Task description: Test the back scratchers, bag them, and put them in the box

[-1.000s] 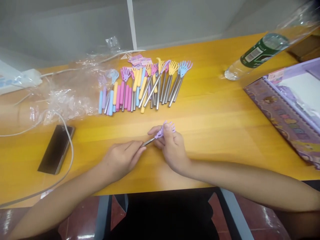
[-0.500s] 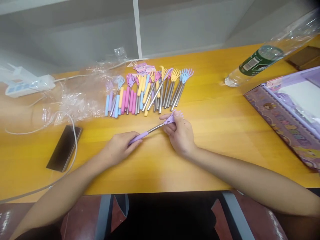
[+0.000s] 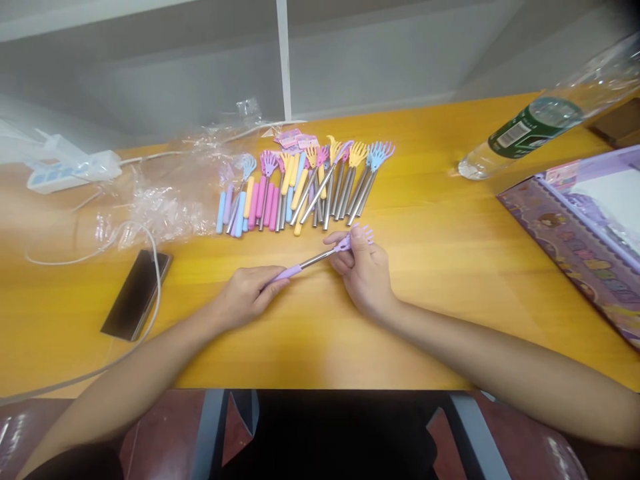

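A purple back scratcher [image 3: 316, 259] with a metal rod is held slantwise between my two hands, over the near part of the table. My left hand [image 3: 250, 291] is closed around its purple handle. At the other end, my right hand [image 3: 367, 275] pinches the purple claw head between thumb and fingers. Just beyond my hands lies a row of back scratcher parts: metal rods with coloured claw heads [image 3: 357, 157] on the right, and loose pink, blue, yellow and purple handles [image 3: 253, 207] on the left.
On the left are a phone [image 3: 136, 295], a white cable, crumpled clear plastic bags [image 3: 155, 207] and a white power strip [image 3: 75, 170]. A plastic bottle [image 3: 525, 133] lies tilted at the back right, near a purple printed box [image 3: 575, 257]. Small pink cards [image 3: 295, 140] lie behind the row.
The whole view has shifted slightly, so everything appears a little further right. Both hands keep the same hold on the back scratcher.
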Tool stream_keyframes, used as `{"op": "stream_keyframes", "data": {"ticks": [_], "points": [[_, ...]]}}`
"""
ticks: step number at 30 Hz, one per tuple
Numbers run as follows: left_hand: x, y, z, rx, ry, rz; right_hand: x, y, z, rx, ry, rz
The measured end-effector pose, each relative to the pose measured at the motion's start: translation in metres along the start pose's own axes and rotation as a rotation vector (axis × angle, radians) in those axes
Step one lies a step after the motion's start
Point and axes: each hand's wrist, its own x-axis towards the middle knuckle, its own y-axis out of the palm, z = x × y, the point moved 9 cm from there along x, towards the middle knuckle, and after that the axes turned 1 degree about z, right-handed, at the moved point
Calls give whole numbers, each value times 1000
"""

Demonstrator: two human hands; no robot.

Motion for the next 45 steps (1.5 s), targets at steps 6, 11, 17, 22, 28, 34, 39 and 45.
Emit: {"op": "stream_keyframes", "data": {"ticks": [6, 11, 17, 22, 28, 34, 39, 45], "points": [[2, 3, 5, -37, -64, 37, 5, 0, -1, -4, 28, 29], [4, 10, 6, -74, -96, 123, -1, 20, -3, -108, 69, 235], [6, -3, 7, -188, -110, 60, -1, 22, -9, -15, 98, 225], [3, -55, 11, 35, -70, -317, 5, 15, -7, 53, 74, 119], [25, -109, 18, 667, -113, -335, 8, 8, -4, 65, 32, 98], [29, -107, 44, 796, -207, -122, 12, 6, -4, 79, 20, 96], [17, -102, 50, 779, -299, -124, 13, 8, -3, 52, 16, 107], [11, -103, 36, 709, -286, -146, 13, 7, -5, 32, 23, 108]]}}
